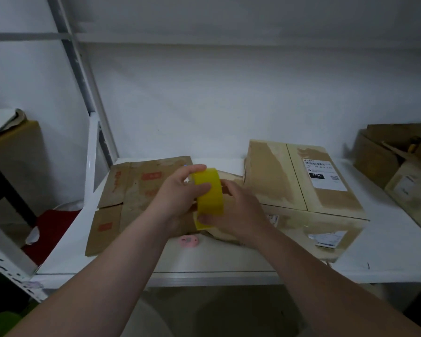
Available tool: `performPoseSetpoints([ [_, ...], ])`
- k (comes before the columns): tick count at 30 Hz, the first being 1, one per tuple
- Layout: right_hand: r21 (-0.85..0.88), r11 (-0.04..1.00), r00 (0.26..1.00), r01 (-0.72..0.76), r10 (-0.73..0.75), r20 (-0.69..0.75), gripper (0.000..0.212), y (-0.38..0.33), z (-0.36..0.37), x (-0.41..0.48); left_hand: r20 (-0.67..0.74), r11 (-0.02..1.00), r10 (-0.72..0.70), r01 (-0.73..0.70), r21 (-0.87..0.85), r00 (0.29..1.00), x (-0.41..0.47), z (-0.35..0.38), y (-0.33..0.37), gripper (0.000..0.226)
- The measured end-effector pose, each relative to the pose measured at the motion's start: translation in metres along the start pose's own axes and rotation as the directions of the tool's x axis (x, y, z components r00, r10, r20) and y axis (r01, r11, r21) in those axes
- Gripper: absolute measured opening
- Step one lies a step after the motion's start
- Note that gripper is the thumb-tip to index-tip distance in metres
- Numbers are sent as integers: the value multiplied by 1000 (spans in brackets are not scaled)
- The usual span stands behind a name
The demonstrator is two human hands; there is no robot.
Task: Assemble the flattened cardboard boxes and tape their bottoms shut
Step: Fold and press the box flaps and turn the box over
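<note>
White table [229,260] carries the flattened box [131,188] at nine o'clock from the tape roll [209,193], which the nearer left grip [180,192] and the right grip [238,212] both clasp.

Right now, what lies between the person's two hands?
A translucent yellow roll of packing tape, gripped by the left hand and the right hand; the head view shows it.

wall [229,93]: white | shelf [216,260]: white | upright [78,69]: grey metal | light: dim
</note>
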State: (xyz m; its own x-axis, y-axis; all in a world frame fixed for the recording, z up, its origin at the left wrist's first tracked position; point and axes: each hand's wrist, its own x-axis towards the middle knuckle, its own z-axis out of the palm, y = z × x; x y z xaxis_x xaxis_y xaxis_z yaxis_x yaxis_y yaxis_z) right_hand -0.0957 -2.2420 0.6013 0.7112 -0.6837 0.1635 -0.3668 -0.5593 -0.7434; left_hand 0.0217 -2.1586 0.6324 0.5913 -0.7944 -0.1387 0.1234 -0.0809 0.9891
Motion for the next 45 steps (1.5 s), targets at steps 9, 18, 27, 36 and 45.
performPoseSetpoints([
  [9,106,992,996,-68,74,-49,68,-4,-38,-22,99,999,33,-36,29,995,-13,51,18,34],
  [18,202,979,988,-12,43,-148,70,0,-43,-38,85,795,366,-359,489,927,-10,60,32,33],
  [27,129,991,971,35,-4,-238,60,1,-56,-41,131,581,640,-588,563,757,-11,70,38,31],
  [36,121,992,960,44,-9,-281,54,16,-66,-42,240,345,711,-625,700,661,1,78,27,15],
  [45,171,985,959,-15,63,-276,26,18,-83,-34,377,89,758,-657,748,532,8,92,25,12],
])
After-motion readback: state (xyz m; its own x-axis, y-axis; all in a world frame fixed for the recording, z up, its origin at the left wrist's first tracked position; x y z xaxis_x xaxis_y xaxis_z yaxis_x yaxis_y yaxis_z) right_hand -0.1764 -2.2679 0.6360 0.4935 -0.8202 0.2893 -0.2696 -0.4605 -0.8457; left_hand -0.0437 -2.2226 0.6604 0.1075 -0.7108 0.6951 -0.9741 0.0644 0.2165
